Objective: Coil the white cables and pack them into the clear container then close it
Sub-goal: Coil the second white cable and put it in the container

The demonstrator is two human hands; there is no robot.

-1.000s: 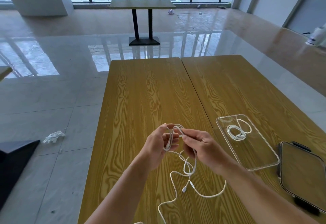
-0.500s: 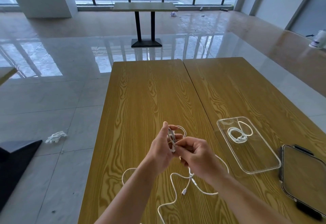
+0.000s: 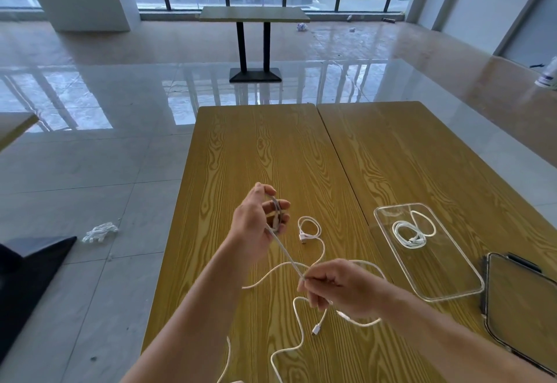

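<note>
My left hand (image 3: 260,221) holds up a small coil of white cable (image 3: 276,214) wound round its fingers. From the coil a taut stretch of the cable runs down to my right hand (image 3: 337,284), which pinches it near the table's front. The rest of that cable (image 3: 297,322) lies in loose loops on the wooden table (image 3: 256,147), with plugs showing. The clear container (image 3: 446,286) sits to the right, and a coiled white cable (image 3: 413,233) lies in its far end. Its lid (image 3: 524,307) lies flat at the right edge.
A second wooden table (image 3: 407,147) butts against the right side; the container and lid rest on it. White scraps (image 3: 101,231) and a dark object (image 3: 27,280) lie on the tiled floor at left. Another table (image 3: 254,15) stands far back by the windows.
My hands were together at the coil; now my right hand has pulled down and toward me along the cable, drawing a stretch taut. My left hand has risen slightly.
</note>
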